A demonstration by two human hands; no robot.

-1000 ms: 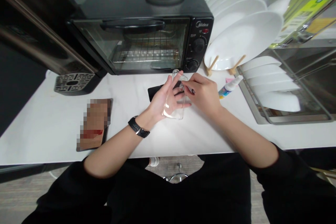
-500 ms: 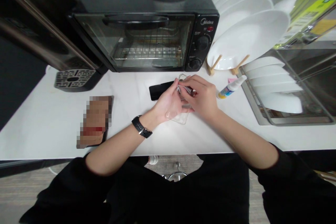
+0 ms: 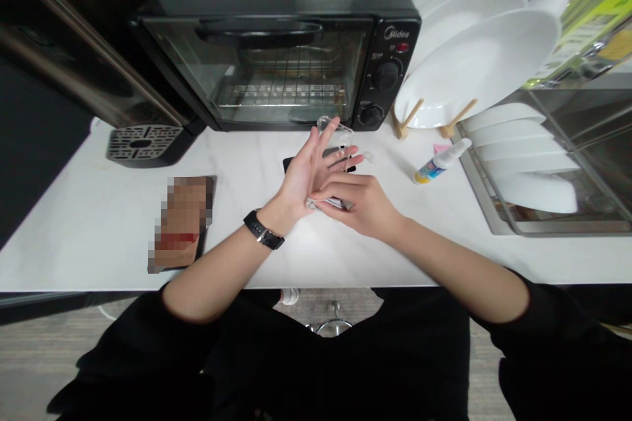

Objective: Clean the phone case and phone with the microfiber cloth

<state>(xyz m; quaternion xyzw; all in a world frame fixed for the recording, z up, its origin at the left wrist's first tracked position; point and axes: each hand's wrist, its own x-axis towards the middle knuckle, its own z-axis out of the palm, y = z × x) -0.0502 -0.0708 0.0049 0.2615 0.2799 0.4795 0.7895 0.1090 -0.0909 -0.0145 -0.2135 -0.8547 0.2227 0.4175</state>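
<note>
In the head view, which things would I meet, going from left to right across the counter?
Pixelated flat object, black wristwatch, left hand, right hand, small bottle with white nozzle, white dishes in rack.

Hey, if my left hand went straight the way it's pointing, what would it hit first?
Probably the lower front of the black oven, near its right end; how high your left hand sits is hard to judge.

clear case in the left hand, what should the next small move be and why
Perhaps slide the right hand along the near end of the clear case: it is pinched there around something pale, too hidden to name, while the open left hand supports the case.
</note>
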